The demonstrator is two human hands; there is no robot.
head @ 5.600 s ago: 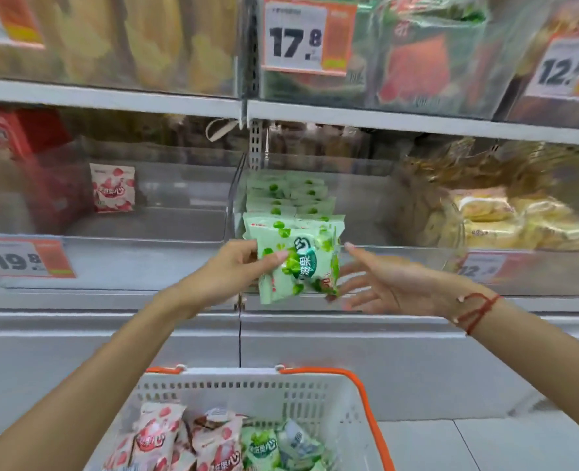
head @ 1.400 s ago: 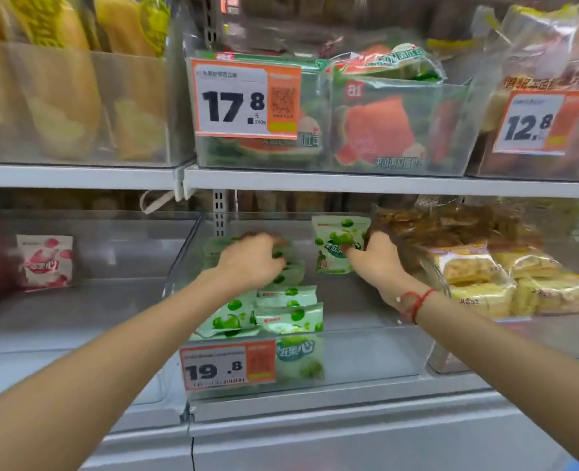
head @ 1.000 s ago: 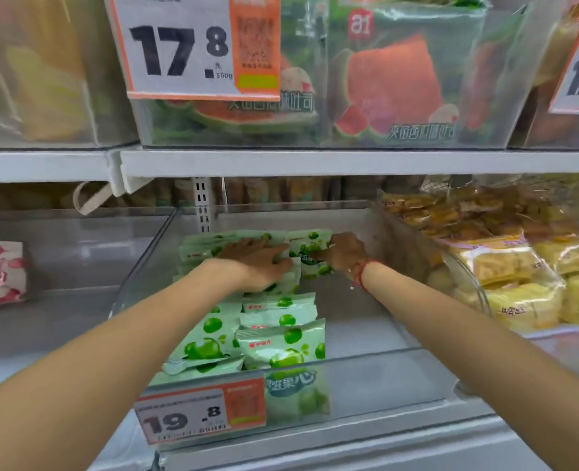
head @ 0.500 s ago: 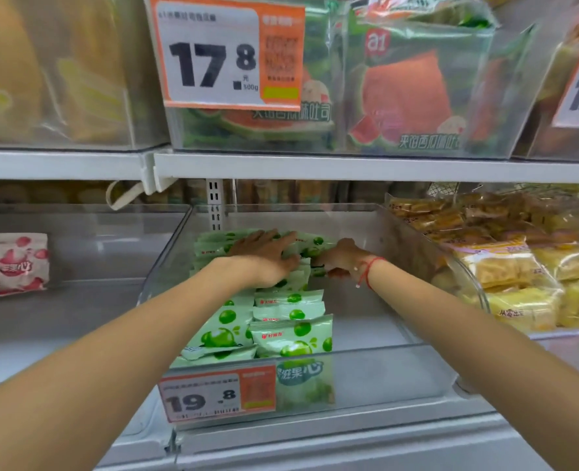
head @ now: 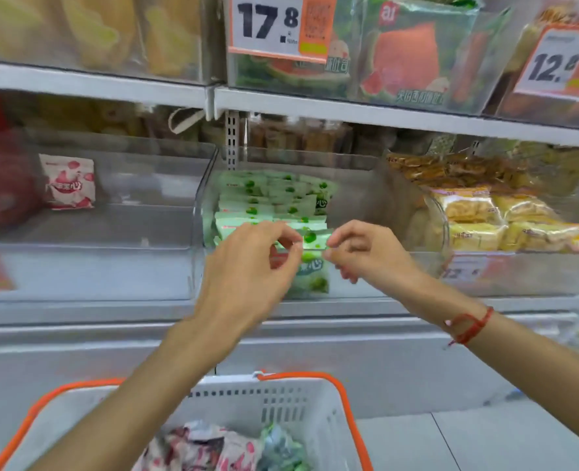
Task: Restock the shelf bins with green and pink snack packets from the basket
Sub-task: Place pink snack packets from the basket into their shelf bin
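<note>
Green snack packets (head: 271, 202) lie in a row down the middle clear bin (head: 383, 277), and one green packet (head: 310, 277) stands upright behind its front wall. My left hand (head: 247, 266) and my right hand (head: 366, 256) hover close together in front of that wall, fingers loosely curled, with no packet in either. A single pink packet (head: 69, 181) leans in the left bin (head: 111, 273). Below my arms, the white basket (head: 281, 402) with an orange rim holds pink packets (head: 213, 447) and green packets (head: 281, 450).
The right bin holds yellow snack packets (head: 485, 219). The upper shelf (head: 349, 110) hangs over the bins, carrying watermelon-print packs (head: 413, 59) and price tags. A grey base panel (head: 383, 362) runs under the bins down to the floor.
Both hands have come back out of the rear of the middle bin to its front. My view has dropped and pulled back, and the basket is in sight again.
</note>
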